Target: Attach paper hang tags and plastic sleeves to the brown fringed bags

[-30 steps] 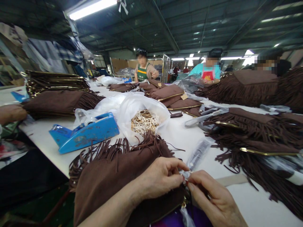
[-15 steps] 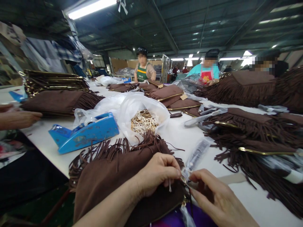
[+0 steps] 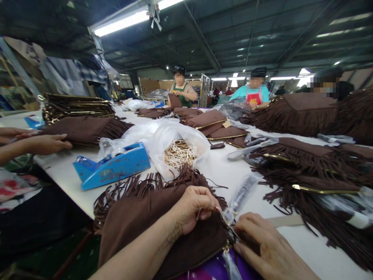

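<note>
A brown fringed bag point(image 3: 163, 217) lies in front of me, its fringe toward the back and its zipper edge near me. My left hand point(image 3: 196, 208), fingers closed, pinches a thin white string point(image 3: 220, 212) above the bag's right corner. Beside that corner, my right hand point(image 3: 258, 241) has thumb and fingers together at the metal ring and string; exactly what they grip is too small to tell. A plastic-wrapped strap point(image 3: 243, 192) runs up from the corner. Behind the bag, an open white plastic bag point(image 3: 159, 146) holds tags with white strings point(image 3: 180, 153).
A blue tape dispenser point(image 3: 116, 167) stands left of the plastic bag. Brown fringed bags point(image 3: 314, 155) are heaped at right, and more point(image 3: 84, 128) are stacked at left, near another person's hands point(image 3: 48, 144). Several people are across the white table point(image 3: 215, 163).
My left hand has pulled slightly up and left, drawing out the string. The other person's hands at left reach further in. A person at the back now lifts a brown piece.
</note>
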Available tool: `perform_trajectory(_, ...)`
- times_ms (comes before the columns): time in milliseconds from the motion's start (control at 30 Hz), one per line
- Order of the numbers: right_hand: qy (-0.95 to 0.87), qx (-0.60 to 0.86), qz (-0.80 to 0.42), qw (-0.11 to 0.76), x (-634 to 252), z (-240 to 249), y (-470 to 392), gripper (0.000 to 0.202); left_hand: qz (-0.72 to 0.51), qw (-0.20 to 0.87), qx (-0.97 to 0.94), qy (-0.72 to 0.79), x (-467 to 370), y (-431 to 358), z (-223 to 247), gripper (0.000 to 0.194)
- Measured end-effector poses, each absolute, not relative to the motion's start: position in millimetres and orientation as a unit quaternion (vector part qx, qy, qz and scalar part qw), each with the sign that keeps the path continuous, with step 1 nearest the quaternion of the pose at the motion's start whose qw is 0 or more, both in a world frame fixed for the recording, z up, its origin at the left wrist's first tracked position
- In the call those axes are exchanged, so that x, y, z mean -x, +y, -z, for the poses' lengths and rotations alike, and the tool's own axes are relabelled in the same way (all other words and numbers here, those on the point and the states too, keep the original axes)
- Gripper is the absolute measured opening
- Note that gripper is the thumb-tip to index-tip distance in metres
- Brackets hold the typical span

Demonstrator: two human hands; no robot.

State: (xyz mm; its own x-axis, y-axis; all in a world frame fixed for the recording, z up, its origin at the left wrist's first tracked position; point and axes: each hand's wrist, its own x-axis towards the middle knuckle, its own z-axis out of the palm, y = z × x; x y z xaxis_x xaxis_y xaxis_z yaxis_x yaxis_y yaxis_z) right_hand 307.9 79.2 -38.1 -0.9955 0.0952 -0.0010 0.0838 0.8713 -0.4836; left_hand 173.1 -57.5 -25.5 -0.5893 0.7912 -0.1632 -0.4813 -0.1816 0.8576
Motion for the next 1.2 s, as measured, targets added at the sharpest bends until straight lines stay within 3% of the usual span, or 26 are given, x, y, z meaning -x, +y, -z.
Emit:
perform_trajectory(267,-0.965,0.04,-0.258,0.007,-311,38,80,0.006,-0.741,0.438,-0.166,0.481,-174,-55,27,0.009)
perform_trajectory(433,-0.965,0.024,-0.26,0.014,-314,33,81,0.019,-0.734,0.434,-0.169,0.493,-173,-56,28,0.009)
perform_trajectory(533,-0.968,0.005,-0.249,0.026,-317,34,83,0.028,-0.736,0.472,-0.171,0.454,-170,-58,27,0.01)
perform_trajectory(667,-0.96,-0.017,-0.272,0.057,-317,36,89,0.022,-0.72,0.535,-0.197,0.395,-166,-61,28,0.01)
perform_trajectory(767,-0.929,0.026,-0.368,0.037,-317,34,94,0.026,-0.703,0.551,-0.217,0.393,-164,-62,28,0.011)
perform_trajectory(967,-0.647,0.126,-0.742,-0.12,-316,23,84,0.032,-0.703,0.535,-0.222,0.413,-168,-66,26,0.012)
perform_trajectory(1200,-0.496,0.09,-0.841,-0.194,-310,21,59,0.029,-0.677,0.497,-0.219,0.496,-200,-101,19,0.02)
